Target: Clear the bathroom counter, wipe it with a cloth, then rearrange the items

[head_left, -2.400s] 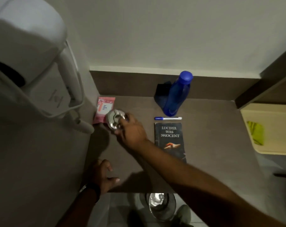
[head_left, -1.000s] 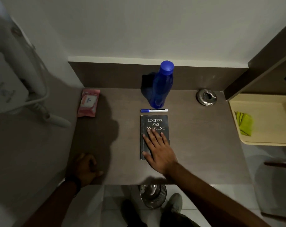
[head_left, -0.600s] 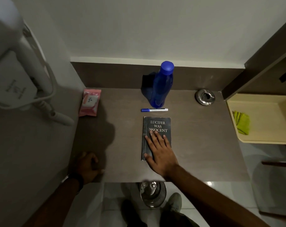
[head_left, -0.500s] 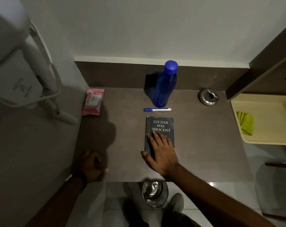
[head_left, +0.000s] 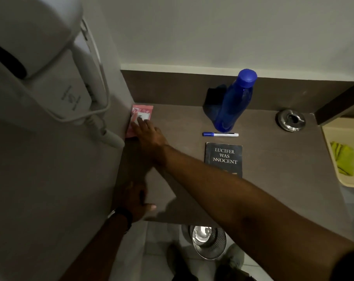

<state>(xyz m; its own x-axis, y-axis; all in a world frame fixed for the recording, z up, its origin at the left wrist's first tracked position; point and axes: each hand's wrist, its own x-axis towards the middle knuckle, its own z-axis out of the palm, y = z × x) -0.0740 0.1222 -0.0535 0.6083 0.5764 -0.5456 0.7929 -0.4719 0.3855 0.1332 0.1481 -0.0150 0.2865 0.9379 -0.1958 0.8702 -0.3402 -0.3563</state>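
Note:
A pink wipes packet (head_left: 144, 110) lies at the counter's far left, against the wall. My right hand (head_left: 148, 134) rests flat on its near half, fingers spread, not gripping. My left hand (head_left: 132, 199) rests on the brown counter's (head_left: 182, 155) near left edge, fingers loosely curled with nothing in them. A dark book (head_left: 223, 158) lies mid-counter, with a blue-capped marker (head_left: 220, 134) just beyond it. A blue bottle (head_left: 236, 102) stands upright behind the marker. A steel ashtray (head_left: 290, 120) sits at the far right.
A white wall-mounted hair dryer (head_left: 36, 63) with a cord juts out on the left. A cream tray (head_left: 334, 175) at right holds a green cloth (head_left: 344, 157). A steel bin (head_left: 207, 241) stands on the floor below the counter's front edge.
My right hand left the book and reached left onto the pink packet. Earlier it had set the ashtray at the far right. My left hand stayed at the counter edge.

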